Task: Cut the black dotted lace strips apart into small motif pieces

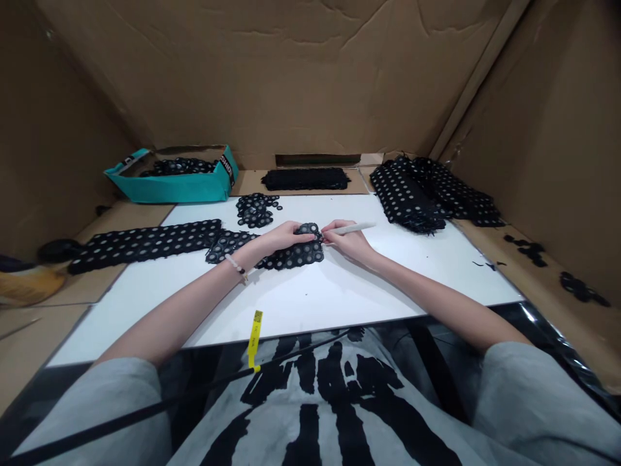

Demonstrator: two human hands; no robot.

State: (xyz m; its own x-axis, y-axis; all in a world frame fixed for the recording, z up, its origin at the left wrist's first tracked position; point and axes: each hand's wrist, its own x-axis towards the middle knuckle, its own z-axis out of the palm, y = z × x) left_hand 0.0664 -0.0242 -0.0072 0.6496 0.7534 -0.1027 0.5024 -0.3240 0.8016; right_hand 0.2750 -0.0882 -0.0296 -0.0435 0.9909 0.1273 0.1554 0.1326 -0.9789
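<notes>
Looking down past the yellow tag [254, 336], I've got the white surface [310, 298] ahead, and here's the action: a black piece with grey dots [291, 260] lies mid-surface, under my hands. My left hand [281, 237] has fingers and thumb together, clamped on the piece at its right end; my right hand [350, 242] meets it there, fingers pinched round a white pen-like tool [358, 228]. Out left, one end up against my piece, runs a long dotted strip [150, 244]; it looks whole, so I'd call it done. Mine I'd judge part-way. Just beyond, loose black discs [255, 211] lie heaped, apparently not dealt with yet. Further back, the teal box [179, 189] holds more dotted bits, a black stack [305, 179] sits by the cardboard, and dotted sheets [407, 197] pile up right. Whether those are finished, I can't tell.
</notes>
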